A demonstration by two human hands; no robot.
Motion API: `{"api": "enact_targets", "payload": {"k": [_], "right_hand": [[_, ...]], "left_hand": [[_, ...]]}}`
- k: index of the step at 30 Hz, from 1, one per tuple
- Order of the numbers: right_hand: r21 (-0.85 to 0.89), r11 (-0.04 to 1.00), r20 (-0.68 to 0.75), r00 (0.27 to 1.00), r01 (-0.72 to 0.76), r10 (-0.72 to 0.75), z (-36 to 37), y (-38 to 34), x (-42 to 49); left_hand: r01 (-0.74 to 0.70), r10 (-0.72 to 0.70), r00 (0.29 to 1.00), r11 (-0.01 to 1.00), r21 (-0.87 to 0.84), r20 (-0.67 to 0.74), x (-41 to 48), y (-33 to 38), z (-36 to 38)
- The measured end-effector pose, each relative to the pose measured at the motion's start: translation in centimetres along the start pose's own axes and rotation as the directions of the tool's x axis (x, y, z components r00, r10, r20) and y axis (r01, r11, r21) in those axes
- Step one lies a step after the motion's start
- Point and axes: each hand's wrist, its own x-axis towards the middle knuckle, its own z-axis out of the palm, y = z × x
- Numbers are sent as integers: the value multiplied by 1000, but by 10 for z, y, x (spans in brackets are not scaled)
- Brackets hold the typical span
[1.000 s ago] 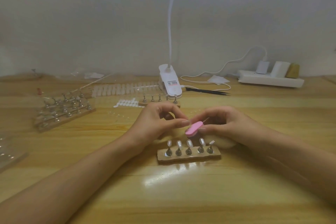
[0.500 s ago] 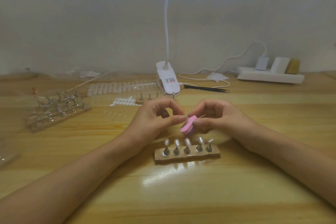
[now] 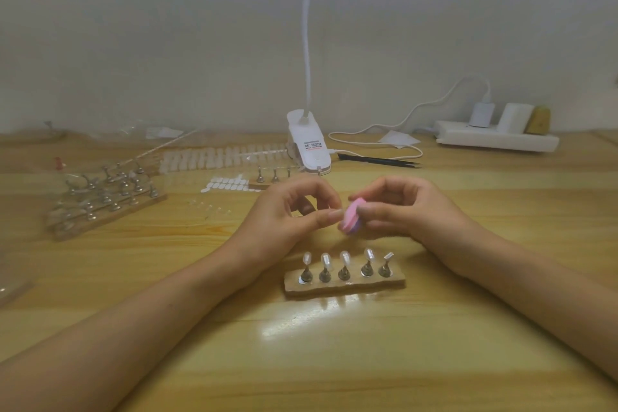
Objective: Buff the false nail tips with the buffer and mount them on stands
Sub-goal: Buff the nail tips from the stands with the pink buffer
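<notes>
My right hand (image 3: 401, 207) grips a small pink buffer (image 3: 351, 219) between thumb and fingers, above the table. My left hand (image 3: 287, 211) has thumb and forefinger pinched together right against the buffer's left face. The false nail tip between them is too small to make out. In front of both hands lies a wooden stand base (image 3: 344, 286) with several metal stands. Each stand carries a clear nail tip (image 3: 344, 257).
At the left sits a rack of bare metal stands (image 3: 107, 201). Behind the hands are a strip of unused nail tips (image 3: 220, 155), white adhesive tabs (image 3: 227, 184), a second small stand base (image 3: 271, 177), a white clip lamp (image 3: 309, 147), black tweezers (image 3: 378, 160) and a power strip (image 3: 495, 140).
The pink buffer has tipped from lying flat to nearly upright against my left fingertips. Both hands stay close together above the stand base.
</notes>
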Motion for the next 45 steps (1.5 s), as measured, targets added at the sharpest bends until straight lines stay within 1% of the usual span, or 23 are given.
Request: {"api": "enact_targets", "payload": {"k": [2,5,8,9,12,15,16,19,20,22,23,26,27,29,30,33,34,36,37,40,41,43,45], "right_hand": [[38,999,-43,999,-6,7,-2,0,1],[-31,999,89,996,-7,10,1,0,-1],[61,998,-61,998,-7,11,-2,0,1],[71,997,-62,998,-12,16,-3,1,1],[-23,1000,97,995,-6,8,1,1,-2],[44,999,-89,996,1,3,-1,2,2],[59,998,-93,996,-3,9,-2,2,2],[-15,1000,90,996,-3,5,1,2,-1],[-7,1000,61,998,3,-3,1,3,0],[49,999,-80,997,3,1,-3,4,2],[59,998,-83,996,-7,12,-4,4,3],[-29,1000,101,995,-12,15,1,2,0],[-21,1000,81,997,0,2,1,3,0],[46,999,-72,997,6,-3,-2,4,2],[57,998,-85,996,2,3,-3,3,2],[-29,1000,115,993,12,-8,0,2,-2],[-23,999,98,995,26,-23,1,3,-2],[24,999,-36,999,22,-21,-3,3,0],[29,1000,-37,999,7,-6,-4,3,1],[-60,998,144,989,-17,25,0,1,-1],[-54,999,119,993,-7,14,1,2,-1],[13,1000,-29,1000,-1,1,-2,3,2],[22,1000,-59,998,-19,20,-5,4,3]], "left_hand": [[12,-13,1000,1000,-18,-17,0,0,0],[21,-21,1000,1000,-4,-19,0,0,0],[12,-12,1000,1000,25,-2,0,0,1],[15,-15,1000,1000,19,-11,0,0,0],[17,-17,1000,1000,26,-14,0,0,0],[15,-15,1000,999,37,0,0,1,1],[15,-15,1000,999,31,-8,0,1,1],[20,-19,1000,999,27,-21,0,2,1],[17,-16,1000,999,37,-11,0,2,1],[13,-14,1000,998,55,2,0,3,2],[14,-14,1000,999,53,-4,-1,3,2],[18,-17,1000,999,45,-12,-1,3,1],[14,-14,1000,998,54,0,0,4,2],[9,-10,1000,998,60,16,0,4,3],[11,-11,1000,998,55,12,0,4,2],[28,-28,1000,999,46,-1,0,3,1],[32,-33,999,998,48,11,0,4,1],[34,-36,999,998,48,30,-1,4,2],[32,-33,999,998,47,23,-1,4,2],[27,-27,1000,998,48,1,-1,4,1],[26,-27,1000,998,49,5,-1,4,1],[29,-30,1000,999,44,5,-1,5,2],[30,-30,1000,999,45,4,-2,4,2]]}}
